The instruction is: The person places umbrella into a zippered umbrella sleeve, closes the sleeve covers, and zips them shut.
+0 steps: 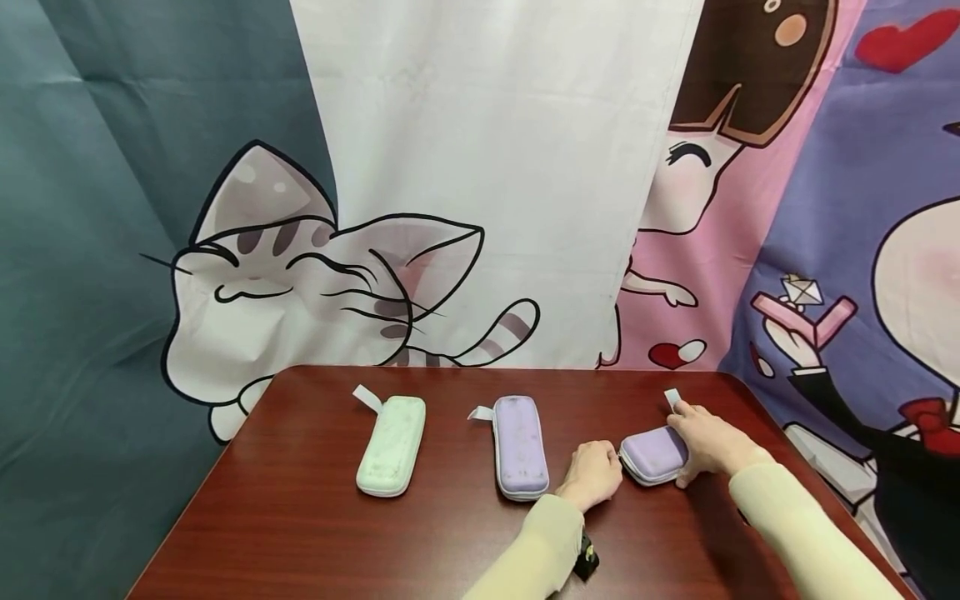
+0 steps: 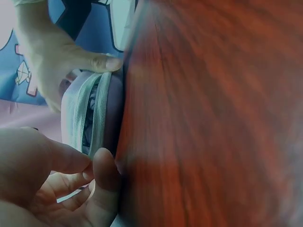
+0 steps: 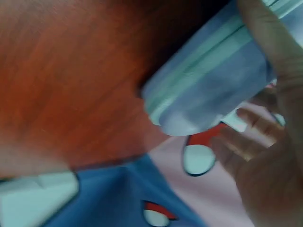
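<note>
A lavender zippered case [image 1: 651,456] lies at the right of the table, between my two hands. My right hand [image 1: 708,439] grips it from the right, thumb on the near side and fingers on the far side. At its left end my left hand [image 1: 592,475] pinches the zipper pull, which the fingertips mostly cover. In the left wrist view the zipper [image 2: 90,116] gapes along the side, showing dark contents too unclear to name. The right wrist view shows the closed-up end of the case [image 3: 203,90] near my palm.
A second lavender case [image 1: 521,446] stands left of my left hand, and a mint green case [image 1: 392,446] lies farther left. Each has a pale strap. The brown table [image 1: 300,517] ends at a printed cloth [image 1: 495,167] behind it.
</note>
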`<action>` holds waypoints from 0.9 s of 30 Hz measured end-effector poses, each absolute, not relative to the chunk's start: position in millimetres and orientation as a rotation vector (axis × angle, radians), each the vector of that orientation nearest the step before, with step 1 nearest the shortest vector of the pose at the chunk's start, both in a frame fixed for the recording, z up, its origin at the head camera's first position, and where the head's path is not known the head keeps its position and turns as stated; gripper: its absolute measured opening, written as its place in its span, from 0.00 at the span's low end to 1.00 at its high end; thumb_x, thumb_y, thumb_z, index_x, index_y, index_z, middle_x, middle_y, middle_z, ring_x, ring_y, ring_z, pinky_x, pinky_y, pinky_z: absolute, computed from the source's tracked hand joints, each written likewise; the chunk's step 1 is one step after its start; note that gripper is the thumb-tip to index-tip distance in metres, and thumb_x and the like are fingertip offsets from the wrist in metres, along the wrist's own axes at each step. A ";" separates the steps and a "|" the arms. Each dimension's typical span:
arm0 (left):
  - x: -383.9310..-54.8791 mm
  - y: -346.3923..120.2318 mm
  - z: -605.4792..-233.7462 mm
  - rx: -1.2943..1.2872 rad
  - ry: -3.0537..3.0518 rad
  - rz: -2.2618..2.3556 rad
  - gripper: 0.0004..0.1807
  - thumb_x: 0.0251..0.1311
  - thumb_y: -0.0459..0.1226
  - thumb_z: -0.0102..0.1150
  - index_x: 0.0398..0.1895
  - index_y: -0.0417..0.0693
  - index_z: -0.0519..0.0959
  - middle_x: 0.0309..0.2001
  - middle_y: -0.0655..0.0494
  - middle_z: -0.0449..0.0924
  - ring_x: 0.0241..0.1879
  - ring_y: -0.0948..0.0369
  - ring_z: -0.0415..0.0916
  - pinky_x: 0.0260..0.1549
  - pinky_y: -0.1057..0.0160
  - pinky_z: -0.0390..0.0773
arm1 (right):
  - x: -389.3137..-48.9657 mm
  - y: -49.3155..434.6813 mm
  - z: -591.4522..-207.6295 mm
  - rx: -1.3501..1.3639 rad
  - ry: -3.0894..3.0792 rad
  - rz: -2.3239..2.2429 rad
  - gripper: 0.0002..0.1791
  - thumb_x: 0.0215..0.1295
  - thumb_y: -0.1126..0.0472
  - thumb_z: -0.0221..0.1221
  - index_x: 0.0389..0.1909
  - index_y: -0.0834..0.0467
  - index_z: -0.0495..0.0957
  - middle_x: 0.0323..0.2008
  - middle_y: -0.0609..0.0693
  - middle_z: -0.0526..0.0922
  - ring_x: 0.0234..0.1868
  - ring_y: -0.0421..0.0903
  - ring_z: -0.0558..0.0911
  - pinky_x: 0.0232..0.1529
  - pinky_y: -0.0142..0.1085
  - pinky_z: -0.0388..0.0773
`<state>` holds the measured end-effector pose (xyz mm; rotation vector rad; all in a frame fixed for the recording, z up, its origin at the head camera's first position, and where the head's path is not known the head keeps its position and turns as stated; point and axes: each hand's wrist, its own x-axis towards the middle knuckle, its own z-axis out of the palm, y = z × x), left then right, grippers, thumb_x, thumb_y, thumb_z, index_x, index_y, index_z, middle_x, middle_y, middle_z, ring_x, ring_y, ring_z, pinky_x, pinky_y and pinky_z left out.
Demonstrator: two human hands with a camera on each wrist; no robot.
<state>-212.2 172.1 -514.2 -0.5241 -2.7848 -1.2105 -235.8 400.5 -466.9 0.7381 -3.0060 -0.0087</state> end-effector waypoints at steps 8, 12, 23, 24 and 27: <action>-215.5 173.1 -514.4 -0.487 -2.798 -1.285 0.13 0.60 0.32 0.55 0.18 0.54 0.75 0.07 0.66 0.67 0.07 0.70 0.69 0.24 0.73 0.72 | -230.6 420.8 -483.1 0.711 -2.931 0.232 0.49 0.24 0.32 0.78 0.46 0.61 0.77 0.42 0.56 0.76 0.42 0.56 0.74 0.42 0.50 0.73; -217.1 172.6 -514.3 -0.425 -2.797 -1.390 0.14 0.61 0.31 0.54 0.18 0.53 0.74 0.08 0.67 0.68 0.03 0.71 0.66 0.20 0.74 0.71 | -227.4 414.9 -484.1 0.624 -2.931 0.247 0.49 0.25 0.32 0.77 0.46 0.60 0.77 0.40 0.55 0.74 0.41 0.57 0.74 0.40 0.51 0.74; -217.0 172.4 -517.5 -0.377 -2.782 -1.349 0.16 0.62 0.32 0.53 0.16 0.54 0.73 0.04 0.68 0.65 0.02 0.71 0.64 0.21 0.74 0.71 | -216.8 389.6 -482.4 0.331 -3.005 0.136 0.48 0.27 0.31 0.76 0.45 0.61 0.76 0.38 0.63 0.74 0.38 0.61 0.75 0.28 0.57 0.76; -216.7 172.0 -516.9 -0.379 -2.783 -1.337 0.16 0.61 0.32 0.54 0.16 0.54 0.73 0.04 0.68 0.65 0.03 0.72 0.64 0.22 0.74 0.72 | -216.3 387.5 -482.4 0.311 -3.004 0.124 0.48 0.28 0.31 0.75 0.45 0.61 0.76 0.37 0.63 0.74 0.37 0.61 0.75 0.27 0.57 0.75; -216.5 171.1 -514.7 -0.372 -2.787 -1.314 0.15 0.60 0.32 0.54 0.16 0.54 0.73 0.03 0.67 0.65 0.03 0.71 0.64 0.24 0.72 0.73 | -214.6 380.7 -481.3 0.257 -3.007 0.100 0.47 0.30 0.31 0.74 0.45 0.62 0.76 0.35 0.63 0.74 0.36 0.61 0.75 0.26 0.57 0.75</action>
